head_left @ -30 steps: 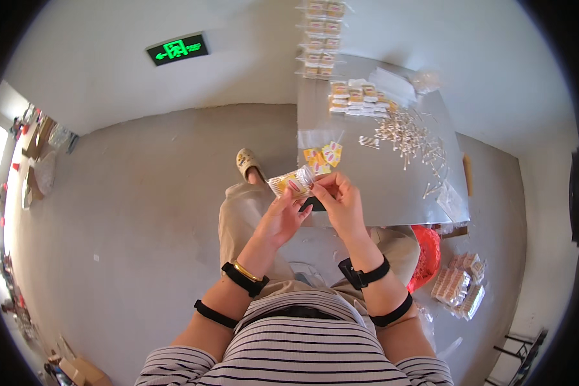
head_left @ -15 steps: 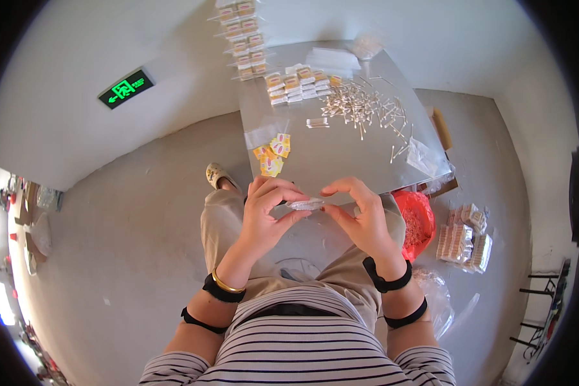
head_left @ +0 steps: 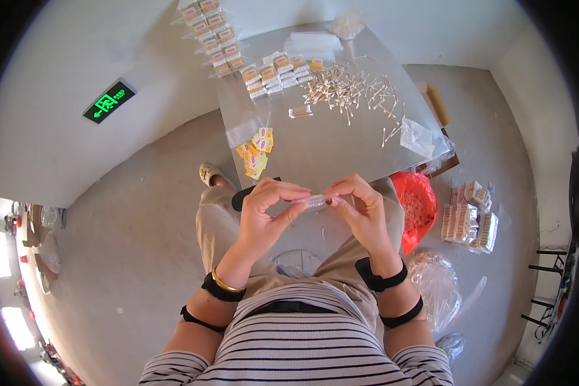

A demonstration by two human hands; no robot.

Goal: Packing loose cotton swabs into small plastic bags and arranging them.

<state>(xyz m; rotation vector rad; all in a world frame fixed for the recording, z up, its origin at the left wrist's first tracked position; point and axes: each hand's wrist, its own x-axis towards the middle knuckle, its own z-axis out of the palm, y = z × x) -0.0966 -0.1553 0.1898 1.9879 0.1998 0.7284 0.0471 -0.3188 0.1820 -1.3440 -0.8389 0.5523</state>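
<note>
Above my lap, just off the near edge of the metal table (head_left: pixel 315 148), a small clear plastic packet (head_left: pixel 316 202) with white contents is pinched at both ends. My left hand (head_left: pixel 267 207) grips one end between thumb and fingers; my right hand (head_left: pixel 361 212) does the same at the other end. What fills the packet is too small to make out. On the table beyond lie a loose heap of cotton swabs (head_left: pixel 340 89), a short neat row of swabs (head_left: pixel 300 112) and a scatter of yellow-and-white cards (head_left: pixel 255 158).
Filled swab packs (head_left: pixel 268 78) are stacked on the table, with a tall stack of packs (head_left: pixel 207 33) at its far left. Clear bags (head_left: pixel 313 44) lie at the back. On the floor to the right are a red bag (head_left: pixel 418 209), bundled packs (head_left: pixel 468 223) and plastic wrap (head_left: pixel 436 283).
My right hand's fingers have closed onto the packet's right end. The left hand keeps its hold. The whole view has shifted slightly, so the table sits further left and higher.
</note>
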